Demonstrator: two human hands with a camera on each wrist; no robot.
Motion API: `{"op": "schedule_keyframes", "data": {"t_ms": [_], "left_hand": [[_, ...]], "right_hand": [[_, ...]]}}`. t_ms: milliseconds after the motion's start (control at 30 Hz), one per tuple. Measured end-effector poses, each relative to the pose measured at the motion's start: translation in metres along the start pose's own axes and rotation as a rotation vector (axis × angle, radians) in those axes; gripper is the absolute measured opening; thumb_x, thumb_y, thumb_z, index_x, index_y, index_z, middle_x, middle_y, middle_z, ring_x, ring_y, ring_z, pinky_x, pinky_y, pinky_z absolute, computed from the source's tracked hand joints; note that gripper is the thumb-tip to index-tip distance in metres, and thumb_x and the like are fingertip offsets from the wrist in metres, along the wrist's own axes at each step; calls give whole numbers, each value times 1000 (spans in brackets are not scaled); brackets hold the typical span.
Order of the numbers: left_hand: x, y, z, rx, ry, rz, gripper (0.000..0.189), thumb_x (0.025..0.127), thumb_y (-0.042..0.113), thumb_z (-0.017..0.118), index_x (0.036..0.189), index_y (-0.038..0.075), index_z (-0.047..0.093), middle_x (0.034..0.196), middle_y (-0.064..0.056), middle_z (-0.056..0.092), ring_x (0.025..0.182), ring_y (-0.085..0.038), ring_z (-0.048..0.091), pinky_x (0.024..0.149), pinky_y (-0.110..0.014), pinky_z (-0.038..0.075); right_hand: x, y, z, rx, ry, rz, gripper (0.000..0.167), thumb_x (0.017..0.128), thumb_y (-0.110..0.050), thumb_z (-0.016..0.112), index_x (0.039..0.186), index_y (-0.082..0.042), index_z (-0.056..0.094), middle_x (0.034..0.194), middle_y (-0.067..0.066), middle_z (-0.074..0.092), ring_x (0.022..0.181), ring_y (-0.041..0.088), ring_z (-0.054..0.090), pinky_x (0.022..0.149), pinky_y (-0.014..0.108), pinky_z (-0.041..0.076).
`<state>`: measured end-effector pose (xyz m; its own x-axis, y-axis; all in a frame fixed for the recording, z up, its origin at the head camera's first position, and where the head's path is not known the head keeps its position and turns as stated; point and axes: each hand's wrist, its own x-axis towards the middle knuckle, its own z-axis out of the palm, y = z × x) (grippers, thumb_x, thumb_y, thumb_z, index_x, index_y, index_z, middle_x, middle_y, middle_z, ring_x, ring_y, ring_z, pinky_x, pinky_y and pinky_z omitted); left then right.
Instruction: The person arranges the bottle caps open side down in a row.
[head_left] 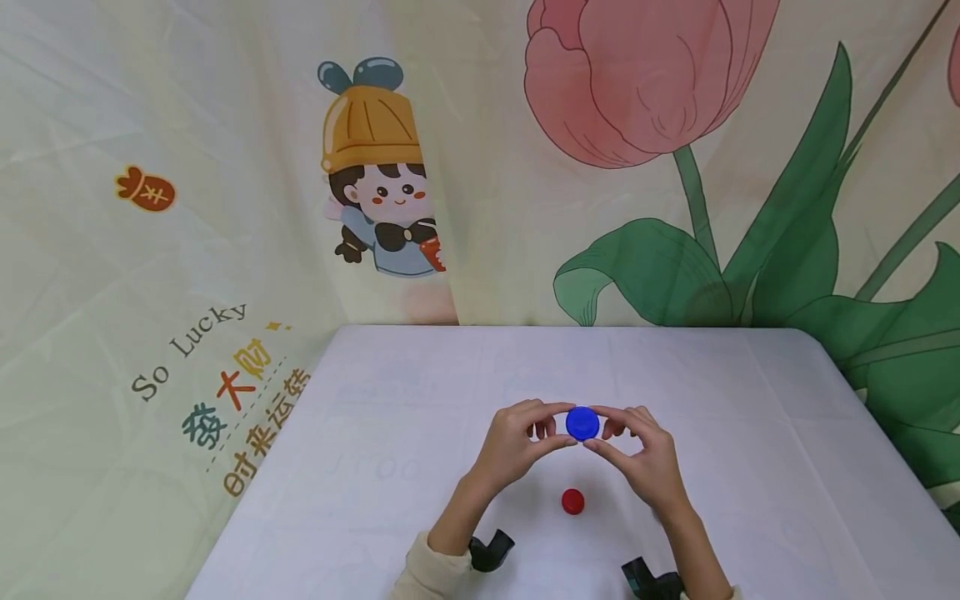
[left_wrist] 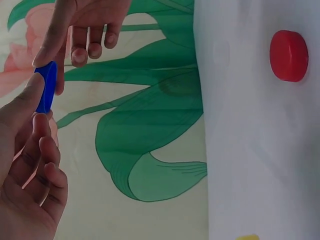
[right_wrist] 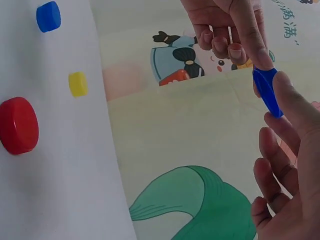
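Observation:
A blue round cap (head_left: 582, 423) is held up above the white table, its flat face towards the head camera. My left hand (head_left: 517, 442) pinches its left side between thumb and forefinger. From the other side, my right hand (head_left: 645, 454) pinches it the same way. Both wrist views show the blue cap edge-on, thin, between the two hands. The other fingers of each hand are bent and do not grip it. On the table, below the hands in the head view, lies a red round cap (head_left: 573, 502), also seen in the left wrist view.
The right wrist view shows another blue cap (right_wrist: 48, 17) and a small yellow cap (right_wrist: 78, 84) on the table (right_wrist: 65, 190); neither shows in the head view. Behind the table hangs a printed cloth (head_left: 495, 233). Black straps (head_left: 491, 552) stick out by the wrists.

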<state>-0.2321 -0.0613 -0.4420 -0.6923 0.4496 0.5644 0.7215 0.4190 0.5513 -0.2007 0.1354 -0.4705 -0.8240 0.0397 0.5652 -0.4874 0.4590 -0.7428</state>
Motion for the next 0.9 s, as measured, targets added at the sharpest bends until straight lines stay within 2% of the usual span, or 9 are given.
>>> {"op": "schedule_keyframes", "data": {"t_ms": [133,367,567,733,900], "left_hand": [[4,-8,6,75,-1,-29,39,76,29,76,111,13,68,65,10,51,61,-9,50,54,-16,40],[13,-28,24,169,-30,-100,40,79,36,71,114,16,67,63,9,51,62,-7,49,55,-15,39],[16,-45,39,244,-128,-201,42,81,39,68,115,15,67,63,10,50,60,-4,45,54,-15,37],[16,-56,50,376,-217,-227,42,81,42,65,115,16,67,62,10,51,58,-4,44,51,-15,34],[14,-67,59,409,-267,-268,38,81,38,68,113,18,68,61,10,50,57,-4,44,50,-16,33]], "right_hand": [[4,9,3,-87,17,-24,43,69,-22,83,109,-18,69,77,-10,58,78,9,48,66,32,42],[12,26,11,-187,31,11,42,69,-22,82,108,-11,69,72,3,59,76,13,47,63,34,42],[13,46,23,-235,-6,101,40,72,-28,80,106,-9,70,71,3,58,74,19,48,66,37,39],[9,62,34,-248,-30,179,38,72,-28,80,103,-8,70,69,-2,55,72,20,47,62,34,36],[7,71,41,-274,-94,248,36,73,-24,79,103,-6,70,67,-2,54,69,19,46,61,31,36]]}}
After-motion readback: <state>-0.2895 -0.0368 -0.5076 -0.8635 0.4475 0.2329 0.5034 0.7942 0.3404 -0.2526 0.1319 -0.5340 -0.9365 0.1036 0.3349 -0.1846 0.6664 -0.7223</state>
